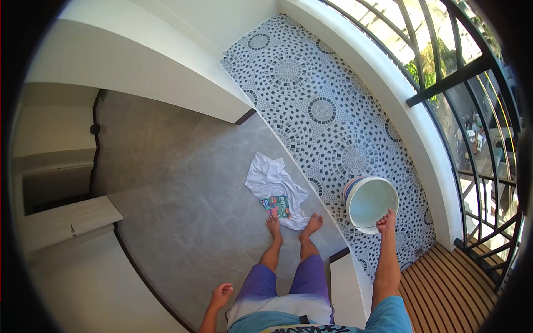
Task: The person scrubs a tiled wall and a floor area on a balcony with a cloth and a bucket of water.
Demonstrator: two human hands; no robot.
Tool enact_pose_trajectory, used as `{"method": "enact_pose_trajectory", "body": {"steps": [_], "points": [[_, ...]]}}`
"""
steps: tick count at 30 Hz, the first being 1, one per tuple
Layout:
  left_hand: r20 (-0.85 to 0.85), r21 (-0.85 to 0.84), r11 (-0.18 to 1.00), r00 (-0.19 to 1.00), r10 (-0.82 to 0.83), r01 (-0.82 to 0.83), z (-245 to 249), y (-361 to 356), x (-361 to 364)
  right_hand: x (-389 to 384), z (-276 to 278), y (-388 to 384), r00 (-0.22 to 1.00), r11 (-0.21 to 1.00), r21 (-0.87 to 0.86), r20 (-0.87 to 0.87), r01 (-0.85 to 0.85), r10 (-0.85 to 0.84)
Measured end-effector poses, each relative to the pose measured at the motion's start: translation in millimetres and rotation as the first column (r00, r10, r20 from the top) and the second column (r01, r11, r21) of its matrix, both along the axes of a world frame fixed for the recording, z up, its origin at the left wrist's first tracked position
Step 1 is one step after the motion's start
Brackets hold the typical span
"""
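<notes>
My right hand (pixel 386 221) is closed on the thin handle of a white bucket (pixel 349 206) at its near rim. The bucket stands on the patterned balcony tiles, and pale, cloudy liquid (pixel 371 201) shows inside. My left hand (pixel 222 294) hangs beside my left thigh over the grey floor, fingers loosely curled and holding nothing visible. A crumpled white cloth (pixel 275 176) with a colourful print lies on the grey floor in front of my bare feet. My left foot (pixel 274 226) touches the cloth's near edge.
Mosaic balcony tiles (pixel 322 111) adjoin the grey indoor floor (pixel 166 166). A low white ledge (pixel 419 133) with black metal railing (pixel 444 89) borders the right side. Wooden slats (pixel 449 288) lie at lower right, and a white cabinet door (pixel 72 222) juts out at left.
</notes>
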State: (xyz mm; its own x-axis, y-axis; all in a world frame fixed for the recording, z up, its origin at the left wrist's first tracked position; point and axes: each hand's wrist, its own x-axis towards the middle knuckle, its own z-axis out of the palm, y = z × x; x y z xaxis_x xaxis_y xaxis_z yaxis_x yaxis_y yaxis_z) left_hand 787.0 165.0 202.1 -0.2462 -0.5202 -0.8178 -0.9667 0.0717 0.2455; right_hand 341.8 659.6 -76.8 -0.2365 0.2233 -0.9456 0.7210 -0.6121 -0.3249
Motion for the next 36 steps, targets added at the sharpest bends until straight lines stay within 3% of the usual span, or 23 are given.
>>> {"method": "enact_pose_trajectory", "body": {"steps": [3, 5, 7, 9, 10, 12, 15, 18, 21, 25, 28, 31, 36], "points": [[-0.010, -0.067, 0.993, 0.995, -0.100, 0.099, 28, -44, 31, -16, 8, -28, 0.997, 0.986, 0.156, 0.064, -0.055, 0.046], [-0.032, -0.186, 0.980, 0.997, 0.073, -0.077, 50, -82, 67, -11, 11, -34, 0.989, 0.971, 0.195, 0.072, -0.140, 0.129], [-0.096, -0.327, 0.924, 0.980, 0.176, -0.198, 68, -118, 123, -5, 43, -26, 0.946, 0.904, 0.282, 0.042, -0.321, 0.323], [0.036, -0.410, 0.907, 0.992, 0.125, -0.099, 76, -143, 175, 0, 74, -31, 0.840, 0.737, 0.451, 0.058, -0.504, 0.539], [0.066, -0.370, 0.923, 0.988, 0.143, -0.108, 85, -145, 188, 5, 80, -32, 0.767, 0.632, 0.521, 0.071, -0.574, 0.638], [0.095, -0.325, 0.939, 0.984, 0.151, -0.112, 87, -142, 192, 12, 42, -1, 0.543, 0.359, 0.658, 0.091, -0.662, 0.835], [0.088, -0.264, 0.959, 0.988, 0.130, -0.103, 70, -129, 195, 8, 98, -42, 0.775, 0.694, 0.426, 0.029, -0.581, 0.631], [0.049, -0.183, 0.975, 0.989, 0.137, -0.126, 57, -103, 152, 6, 117, -61, 0.880, 0.843, 0.287, -0.004, -0.454, 0.475], [-0.020, -0.131, 0.976, 0.984, 0.174, -0.175, 43, -84, 148, 9, 119, -73, 0.916, 0.881, 0.270, 0.014, -0.389, 0.400], [-0.012, -0.142, 0.964, 0.975, 0.224, -0.223, 51, -75, 193, 11, 117, -92, 0.717, 0.614, 0.465, 0.066, -0.638, 0.694], [0.038, -0.161, 0.948, 0.958, 0.285, -0.275, 58, -64, 228, 14, 115, -99, 0.660, 0.527, 0.505, 0.119, -0.683, 0.742], [0.133, -0.181, 0.938, 0.938, 0.321, -0.296, 66, -47, 249, 27, 115, -113, 0.616, 0.402, 0.653, 0.126, -0.641, 0.777], [0.145, -0.186, 0.911, 0.906, 0.397, -0.369, 60, -16, 285, 27, 114, -118, 0.431, 0.273, 0.595, 0.139, -0.756, 0.892]]}}
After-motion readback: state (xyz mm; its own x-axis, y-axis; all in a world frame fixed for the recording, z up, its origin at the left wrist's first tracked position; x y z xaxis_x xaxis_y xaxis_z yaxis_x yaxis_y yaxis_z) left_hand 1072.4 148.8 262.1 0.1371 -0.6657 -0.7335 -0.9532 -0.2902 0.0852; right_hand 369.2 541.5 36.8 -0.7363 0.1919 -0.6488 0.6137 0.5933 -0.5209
